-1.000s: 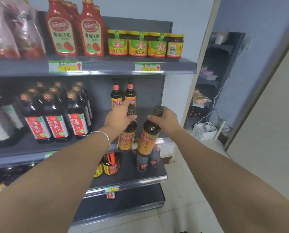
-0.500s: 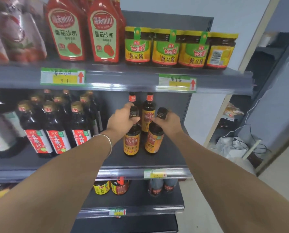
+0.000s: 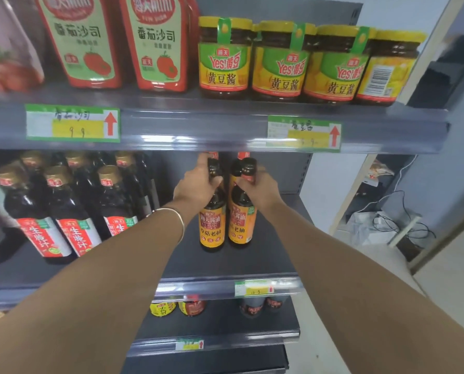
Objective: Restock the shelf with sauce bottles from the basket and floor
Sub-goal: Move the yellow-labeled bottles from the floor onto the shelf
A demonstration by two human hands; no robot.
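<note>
The left hand [image 3: 198, 186] curls its fingers round the neck of the left sauce bottle [image 3: 212, 229], and the right sauce bottle [image 3: 241, 225] is gripped likewise by the right hand [image 3: 261, 191]. Both seem to stand side by side on the middle shelf [image 3: 225, 268]. A careless release could tip one against the other and topple both.

Left hand [image 3: 198, 186] and right hand [image 3: 261, 191] are stretched forward side by side, fingers curled in grips.

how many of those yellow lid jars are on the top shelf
4 jars, side by side at the right of the top shelf: leftmost jar, second jar, third jar, rightmost jar turned barcode-out. More may be hidden behind.
</note>
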